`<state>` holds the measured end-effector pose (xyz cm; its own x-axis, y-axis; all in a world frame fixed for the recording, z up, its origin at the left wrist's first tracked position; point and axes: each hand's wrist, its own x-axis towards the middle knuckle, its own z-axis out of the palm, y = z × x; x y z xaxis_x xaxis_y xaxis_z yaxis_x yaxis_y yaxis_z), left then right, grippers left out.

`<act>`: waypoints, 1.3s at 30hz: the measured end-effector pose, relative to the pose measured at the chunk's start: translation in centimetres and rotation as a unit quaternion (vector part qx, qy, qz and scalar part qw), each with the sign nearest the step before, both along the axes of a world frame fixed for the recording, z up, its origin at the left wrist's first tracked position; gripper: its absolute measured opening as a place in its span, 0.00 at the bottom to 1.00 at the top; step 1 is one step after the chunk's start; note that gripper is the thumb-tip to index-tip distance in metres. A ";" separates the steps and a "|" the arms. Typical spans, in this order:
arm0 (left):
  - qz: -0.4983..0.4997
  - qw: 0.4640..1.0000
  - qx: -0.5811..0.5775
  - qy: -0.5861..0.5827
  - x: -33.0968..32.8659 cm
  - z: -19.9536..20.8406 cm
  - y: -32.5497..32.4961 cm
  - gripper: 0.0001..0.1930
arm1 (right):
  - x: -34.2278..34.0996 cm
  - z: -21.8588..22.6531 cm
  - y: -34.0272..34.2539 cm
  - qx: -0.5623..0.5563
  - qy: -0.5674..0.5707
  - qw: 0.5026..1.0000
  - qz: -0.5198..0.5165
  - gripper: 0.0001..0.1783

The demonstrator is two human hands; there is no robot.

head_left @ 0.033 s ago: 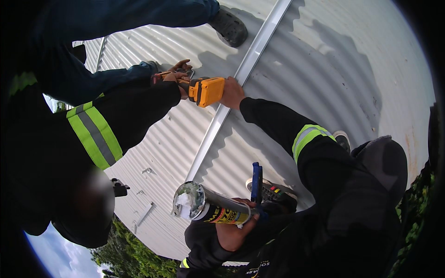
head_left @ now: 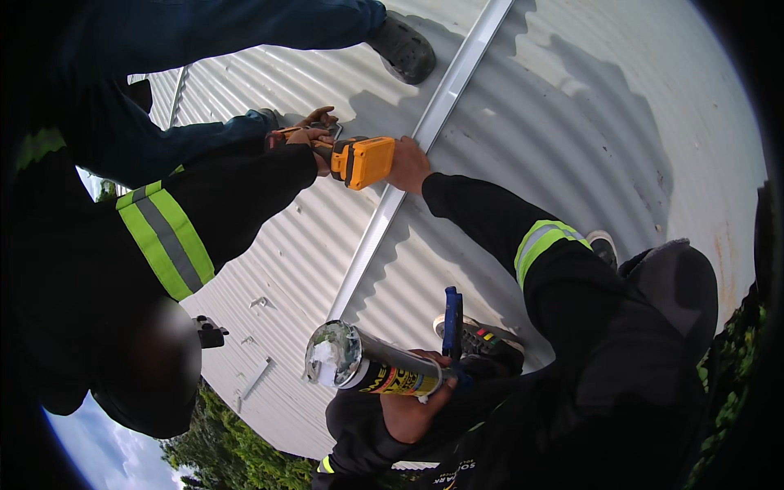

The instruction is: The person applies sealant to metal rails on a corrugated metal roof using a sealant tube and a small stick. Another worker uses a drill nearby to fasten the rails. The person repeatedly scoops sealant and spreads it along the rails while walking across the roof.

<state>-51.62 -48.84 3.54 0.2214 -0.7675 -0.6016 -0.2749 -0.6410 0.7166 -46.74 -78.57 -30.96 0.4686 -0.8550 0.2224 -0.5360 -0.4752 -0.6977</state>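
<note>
My left hand [head_left: 412,412] is wrapped around a caulking gun [head_left: 453,327] with a blue handle. A dark sealant cartridge [head_left: 400,376] lies in its barrel, and its round end, smeared with white and grey sealant, points left. My right hand [head_left: 410,169] reaches forward and holds a long silver metal rail [head_left: 457,77], its fingertips partly hidden behind a cordless drill's yellow battery [head_left: 371,162]. Just left of that hand, a co-worker's hand [head_left: 314,147] grips the drill. Another hand [head_left: 320,116] extends beside it; I cannot tell whose it is.
The rail crosses a corrugated metal roof [head_left: 588,163]. A co-worker in a black sleeve with a yellow-green band [head_left: 167,241] leans in from the left. Ahead is a person's leg in blue trousers with a dark clog [head_left: 402,49]. Small metal brackets [head_left: 256,380] lie lower left; trees [head_left: 237,437] stand beyond the roof edge.
</note>
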 end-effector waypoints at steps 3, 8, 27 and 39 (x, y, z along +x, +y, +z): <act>0.018 1.000 0.006 0.020 0.0 -0.1 -0.1 0.23 | 0.3 -0.3 -0.2 0.001 0.027 1.000 0.009 0.05; 0.029 0.999 0.008 0.034 0.3 0.2 -0.3 0.24 | 0.5 0.4 -0.6 0.024 0.057 0.998 0.001 0.07; 0.025 0.999 0.018 0.016 0.5 -0.3 0.3 0.23 | 6.6 -1.4 -7.2 0.185 -0.043 0.980 -0.054 0.14; 0.002 0.999 0.039 0.007 1.6 0.3 0.9 0.24 | 9.0 -1.2 -8.9 0.185 -0.080 0.972 -0.119 0.20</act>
<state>-50.01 -47.92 3.86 0.2148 -0.7178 -0.6623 -0.2620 -0.6957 0.6689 -37.71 -87.44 -32.15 0.2333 -0.9700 -0.0678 -0.4710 -0.0517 -0.8806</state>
